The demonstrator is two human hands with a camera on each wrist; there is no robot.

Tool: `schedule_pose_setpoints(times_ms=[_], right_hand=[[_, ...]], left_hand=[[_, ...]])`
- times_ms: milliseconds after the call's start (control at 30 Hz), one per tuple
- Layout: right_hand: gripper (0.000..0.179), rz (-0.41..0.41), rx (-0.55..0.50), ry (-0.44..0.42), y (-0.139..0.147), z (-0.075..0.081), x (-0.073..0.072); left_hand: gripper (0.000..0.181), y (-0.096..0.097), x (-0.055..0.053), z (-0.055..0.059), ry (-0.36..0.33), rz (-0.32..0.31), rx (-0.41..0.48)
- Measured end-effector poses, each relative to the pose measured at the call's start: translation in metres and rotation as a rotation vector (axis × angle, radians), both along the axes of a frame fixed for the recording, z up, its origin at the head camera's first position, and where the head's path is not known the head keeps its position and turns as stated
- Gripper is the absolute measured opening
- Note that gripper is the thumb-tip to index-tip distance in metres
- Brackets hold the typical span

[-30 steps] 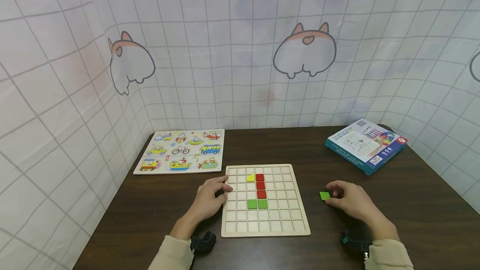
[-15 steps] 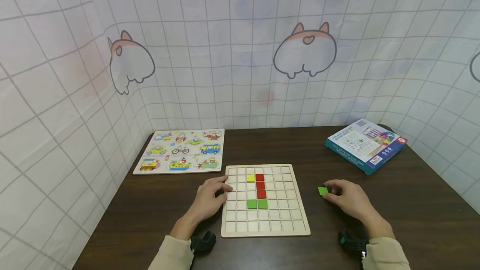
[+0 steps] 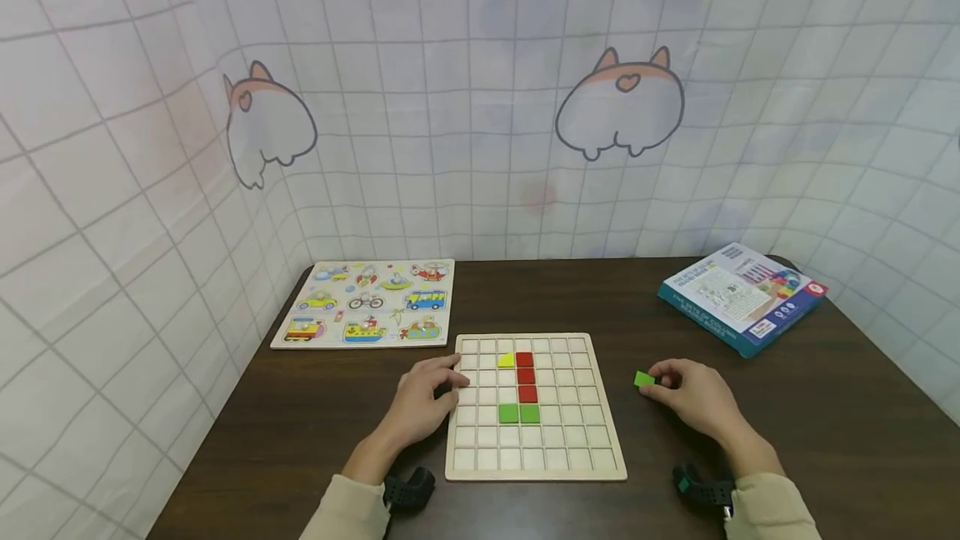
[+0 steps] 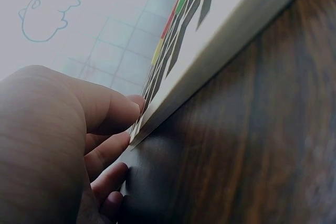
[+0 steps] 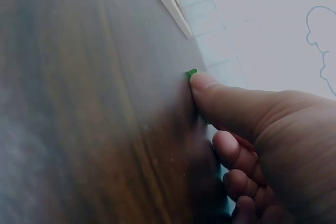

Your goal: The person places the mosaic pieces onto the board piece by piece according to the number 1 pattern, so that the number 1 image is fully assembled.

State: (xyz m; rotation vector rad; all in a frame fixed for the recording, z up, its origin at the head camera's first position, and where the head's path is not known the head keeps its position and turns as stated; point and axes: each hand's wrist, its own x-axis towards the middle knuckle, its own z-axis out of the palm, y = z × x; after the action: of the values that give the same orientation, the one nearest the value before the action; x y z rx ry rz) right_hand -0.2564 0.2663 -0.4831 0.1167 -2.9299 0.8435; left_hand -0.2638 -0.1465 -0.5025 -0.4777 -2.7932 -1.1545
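Observation:
In the head view my right hand [image 3: 697, 398] pinches a small green square tile [image 3: 644, 378] between thumb and fingers, to the right of the board. The right wrist view shows only a sliver of this green tile [image 5: 192, 72] past the thumb tip. A pale wooden grid board [image 3: 570, 461] lies flat at the middle. Set in its squares are a yellow piece [image 3: 506, 361] with a slanted side, a column of red tiles [image 3: 527, 376] and two green tiles [image 3: 519, 413] side by side. My left hand [image 3: 416, 407] rests its fingertips on the board's left edge, fingers relaxed.
A picture puzzle board [image 3: 367, 307] with vehicles lies at the back left of the dark wooden table [image 3: 525, 515]. At the back right is a blue and white box [image 3: 742, 297]. A white gridded curtain [image 3: 450, 107] hangs behind the table.
The right hand has brought the pinched green tile a little left and away from the body. The left hand stays at the board's edge. The head view has shifted slightly.

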Motion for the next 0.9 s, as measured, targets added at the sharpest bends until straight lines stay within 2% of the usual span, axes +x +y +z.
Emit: schedule_pose_setpoints(times_ms=[300,500,700,900], right_hand=[[0.042,-0.027,0.002,-0.022,0.0005,-0.0030,-0.0031],[0.044,-0.064,0.015,-0.045,-0.0021,-0.0024,-0.0051],[0.060,-0.098,0.015,-0.077,-0.0055,0.0000,-0.0097],[0.048,-0.067,0.010,-0.035,-0.0060,-0.0005,-0.0065]], left_hand=[[0.019,0.0008,0.0011,0.0006,-0.004,0.007,0.005],[0.018,0.0010,0.0025,0.0008,0.004,0.004,0.001],[0.018,0.0002,0.0026,-0.0001,0.011,0.008,-0.004],[0.018,0.0006,0.0016,0.0014,0.007,0.004,-0.005]])
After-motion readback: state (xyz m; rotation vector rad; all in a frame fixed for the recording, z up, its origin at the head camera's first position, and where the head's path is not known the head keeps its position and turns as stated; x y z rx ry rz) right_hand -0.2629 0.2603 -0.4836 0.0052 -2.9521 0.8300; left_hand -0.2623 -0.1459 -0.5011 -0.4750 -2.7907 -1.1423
